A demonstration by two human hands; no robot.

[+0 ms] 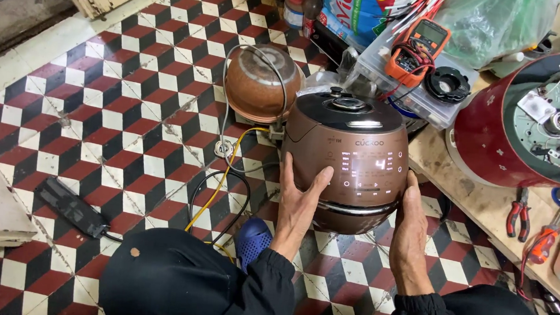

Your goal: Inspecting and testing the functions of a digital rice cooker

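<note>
A brown electric rice cooker (354, 154) with a lit front panel and black lid stands on the tiled floor in front of me. My left hand (299, 203) is pressed flat against its left front side, fingers spread. On the cooker's right side rests my right hand (410, 233), palm against the body. Both hands grip the cooker between them. Behind it to the left lies its copper-coloured inner pot (259, 85), tipped on its side.
A dark red opened appliance (532, 125) lies bottom-up on a wooden bench (485, 202) at right, with an orange multimeter (416, 51), red pliers (518, 212) and a clear box. Yellow and black cables (223, 186) and a black power strip (73, 207) cross the chequered floor.
</note>
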